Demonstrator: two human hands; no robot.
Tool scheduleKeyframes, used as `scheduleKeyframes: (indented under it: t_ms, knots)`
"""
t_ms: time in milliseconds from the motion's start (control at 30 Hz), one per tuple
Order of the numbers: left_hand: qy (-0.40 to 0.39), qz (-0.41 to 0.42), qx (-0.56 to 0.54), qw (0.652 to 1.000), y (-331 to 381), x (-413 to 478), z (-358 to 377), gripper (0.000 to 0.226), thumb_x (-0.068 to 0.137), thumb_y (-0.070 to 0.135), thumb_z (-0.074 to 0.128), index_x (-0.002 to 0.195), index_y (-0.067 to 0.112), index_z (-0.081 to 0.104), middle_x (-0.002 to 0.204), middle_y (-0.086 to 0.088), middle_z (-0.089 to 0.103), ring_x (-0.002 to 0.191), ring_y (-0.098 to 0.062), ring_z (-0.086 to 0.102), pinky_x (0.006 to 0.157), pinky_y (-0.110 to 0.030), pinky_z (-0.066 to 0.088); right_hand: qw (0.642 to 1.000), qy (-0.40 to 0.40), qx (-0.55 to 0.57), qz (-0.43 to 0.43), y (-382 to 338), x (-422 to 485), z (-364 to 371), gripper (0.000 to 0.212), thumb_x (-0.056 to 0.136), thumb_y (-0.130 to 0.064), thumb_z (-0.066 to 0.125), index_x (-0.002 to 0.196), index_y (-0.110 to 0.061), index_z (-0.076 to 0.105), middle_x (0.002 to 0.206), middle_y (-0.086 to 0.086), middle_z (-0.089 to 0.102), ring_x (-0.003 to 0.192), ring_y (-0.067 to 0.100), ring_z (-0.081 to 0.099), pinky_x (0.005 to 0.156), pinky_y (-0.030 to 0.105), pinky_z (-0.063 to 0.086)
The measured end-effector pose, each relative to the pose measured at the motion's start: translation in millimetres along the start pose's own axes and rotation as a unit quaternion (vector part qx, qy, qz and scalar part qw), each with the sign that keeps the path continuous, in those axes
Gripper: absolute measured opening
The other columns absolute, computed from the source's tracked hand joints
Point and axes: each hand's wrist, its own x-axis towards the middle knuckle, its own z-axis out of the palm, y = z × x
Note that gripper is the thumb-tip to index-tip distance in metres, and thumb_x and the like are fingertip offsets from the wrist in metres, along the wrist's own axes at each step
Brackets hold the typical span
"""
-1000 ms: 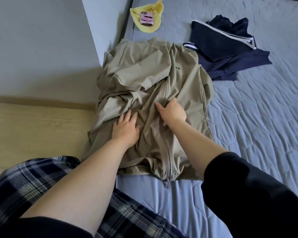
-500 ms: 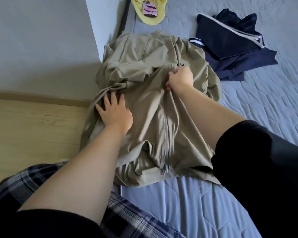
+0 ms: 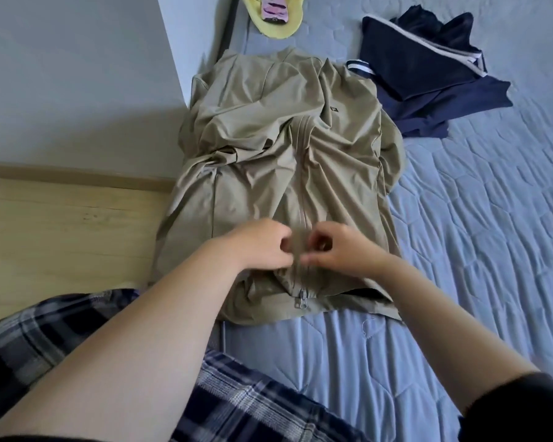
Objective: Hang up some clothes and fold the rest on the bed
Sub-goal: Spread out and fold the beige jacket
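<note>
Both hands low on the front of the khaki jacket [image 3: 268, 148], which lies on the bed [image 3: 476, 250].

Jacket lies front-up along the bed's left edge, collar away from me, zip closed, zip pull [image 3: 302, 303] at the hem nearest me. Cloth is creased and bunched on the left side. My left hand [image 3: 262, 247] and right hand [image 3: 342, 250] sit close together just above the hem, one on each side of the zip line. Fingers of both are curled in and pinch the jacket cloth, though the fingertips are blurred. A navy garment [image 3: 428, 81] is heaped beyond the jacket's right shoulder, touching it. A yellow cloth [image 3: 284, 30] lies past the collar with a pink phone [image 3: 273, 11] on it. My plaid trousers [image 3: 77, 330] are at the bed's edge, with wooden floor [image 3: 61, 224] to the left.
</note>
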Motion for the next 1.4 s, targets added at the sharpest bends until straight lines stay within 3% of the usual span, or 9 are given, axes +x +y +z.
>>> scheduleKeyframes:
  t_ms: [133, 267, 367, 567, 800, 933, 1067, 1167, 1400]
  knots:
    - [-0.019, 0.05, 0.201, 0.978, 2, -16, 27, 0.045, 0.07, 0.043, 0.069, 0.105, 0.021, 0.051, 0.105, 0.0, 0.047, 0.102, -0.019, 0.046, 0.08, -0.036, 0.043, 0.971, -0.018, -0.229, -0.06, 15, -24, 25, 0.045, 0.07, -0.033, 0.07, 0.109, -0.019, 0.053, 0.107, -0.002, 0.049, 0.102, 0.018, 0.047, 0.085, 0.03, 0.042]
    - [0.061, 0.025, 0.264, 0.962, 8, -25, 44, 0.055, 0.073, 0.042, 0.066, 0.12, 0.02, 0.046, 0.117, -0.001, 0.046, 0.111, -0.023, 0.045, 0.086, -0.038, 0.039, 0.98, -0.009, -0.192, -0.059, 21, -30, 30, 0.039, 0.073, -0.017, 0.063, 0.111, -0.02, 0.055, 0.114, -0.004, 0.052, 0.111, 0.018, 0.049, 0.08, 0.02, 0.036]
    - [0.081, -0.015, 0.313, 0.946, 16, -27, 55, 0.054, 0.077, 0.038, 0.067, 0.121, 0.019, 0.043, 0.12, -0.003, 0.047, 0.112, -0.024, 0.045, 0.086, -0.038, 0.035, 0.959, -0.05, -0.27, -0.069, 24, -37, 37, 0.056, 0.075, -0.011, 0.061, 0.128, -0.021, 0.045, 0.137, -0.004, 0.041, 0.129, 0.017, 0.038, 0.103, 0.028, 0.034]
    - [0.128, -0.006, 0.324, 0.937, 35, -29, 55, 0.047, 0.076, 0.041, 0.065, 0.113, 0.016, 0.05, 0.112, -0.004, 0.053, 0.105, -0.027, 0.048, 0.094, -0.043, 0.032, 0.986, 0.06, -0.152, -0.029, 23, -50, 32, 0.011, 0.081, -0.007, 0.059, 0.09, -0.008, 0.065, 0.097, 0.002, 0.063, 0.099, 0.021, 0.056, 0.075, 0.027, 0.041]
    - [0.233, 0.076, 0.206, 0.947, 53, -35, 38, 0.013, 0.058, 0.002, 0.062, 0.067, 0.007, 0.055, 0.068, -0.01, 0.054, 0.066, -0.032, 0.055, 0.055, -0.033, 0.035, 0.996, 0.082, -0.014, 0.035, 21, -63, 14, 0.021, 0.091, -0.018, 0.059, 0.075, -0.008, 0.068, 0.078, 0.004, 0.062, 0.077, 0.018, 0.055, 0.074, 0.033, 0.043]
    - [0.091, -0.012, 0.211, 0.973, 45, -38, 40, 0.02, 0.078, 0.0, 0.049, 0.084, 0.019, 0.051, 0.09, -0.006, 0.06, 0.088, -0.03, 0.059, 0.063, -0.032, 0.034, 0.986, 0.162, 0.004, 0.037, 26, -64, 9, 0.038, 0.089, -0.021, 0.063, 0.055, -0.024, 0.045, 0.06, -0.004, 0.048, 0.063, 0.015, 0.047, 0.061, 0.031, 0.036]
    - [-0.06, 0.019, 0.21, 0.976, 38, -39, 49, 0.015, 0.08, 0.003, 0.05, 0.088, 0.015, 0.05, 0.1, -0.008, 0.058, 0.093, -0.032, 0.058, 0.069, -0.035, 0.043, 0.986, 0.036, -0.159, 0.027, 44, -74, 16, 0.022, 0.076, -0.028, 0.074, 0.092, -0.019, 0.062, 0.097, -0.003, 0.051, 0.095, 0.016, 0.046, 0.083, 0.028, 0.039]
    - [-0.047, 0.037, 0.228, 0.972, 41, -37, 50, 0.018, 0.078, 0.004, 0.048, 0.093, 0.012, 0.053, 0.097, -0.006, 0.056, 0.092, -0.03, 0.057, 0.067, -0.035, 0.043, 0.965, 0.137, -0.221, 0.04, 62, -89, 26, 0.043, 0.07, -0.016, 0.074, 0.111, -0.017, 0.061, 0.119, 0.005, 0.049, 0.11, 0.028, 0.045, 0.095, 0.036, 0.035]
    - [-0.025, 0.066, 0.284, 0.956, 45, -32, 59, 0.015, 0.084, 0.022, 0.048, 0.093, 0.015, 0.058, 0.102, -0.01, 0.065, 0.098, -0.034, 0.059, 0.065, -0.031, 0.033, 0.899, 0.342, 0.137, 0.238, 91, -120, 46, 0.044, 0.075, 0.004, 0.047, 0.113, -0.014, 0.061, 0.116, 0.006, 0.054, 0.101, 0.024, 0.053, 0.081, 0.031, 0.042]
